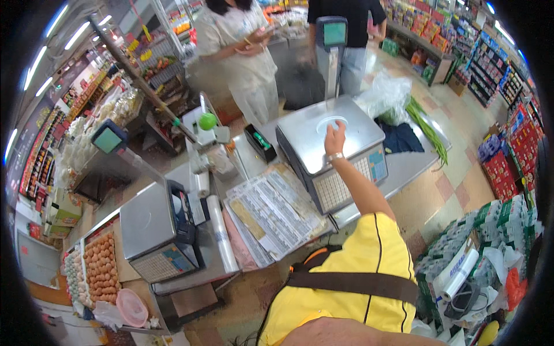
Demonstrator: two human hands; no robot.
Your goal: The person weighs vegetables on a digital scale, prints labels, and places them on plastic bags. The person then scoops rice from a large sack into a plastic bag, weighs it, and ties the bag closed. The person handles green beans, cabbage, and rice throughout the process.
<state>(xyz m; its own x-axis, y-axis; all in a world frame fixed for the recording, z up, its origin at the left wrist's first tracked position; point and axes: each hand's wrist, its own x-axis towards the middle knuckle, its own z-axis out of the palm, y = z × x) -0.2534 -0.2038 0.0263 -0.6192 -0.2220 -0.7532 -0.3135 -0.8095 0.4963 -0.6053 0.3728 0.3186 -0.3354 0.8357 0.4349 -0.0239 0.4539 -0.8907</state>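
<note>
My right hand (pixel 335 136) is over the steel plate of a label scale (pixel 320 134), its fingers loosely curled and apart with nothing seen between them. A light band circles the wrist. Whether the fingertips touch the plate, I cannot tell. The scale's keypad (pixel 333 190) lies under my forearm. Beyond the plate rises its display (pixel 335 33) on a post. Right of the scale are a clear plastic bag (pixel 385 93), dark blue cloth (pixel 400 138) and long green vegetables (pixel 426 129). Printed sheets (pixel 272 212) lie to its left. My left hand is out of view.
A second scale (pixel 149 220) stands left, beside a plastic roll (pixel 221 233). Eggs (pixel 101 268) and a pink basket (pixel 132 307) are at lower left. Two people, one in white (pixel 242 56) and one in black (pixel 355 26), stand across the counter. Wrapped bottle packs (pixel 489 220) are stacked right.
</note>
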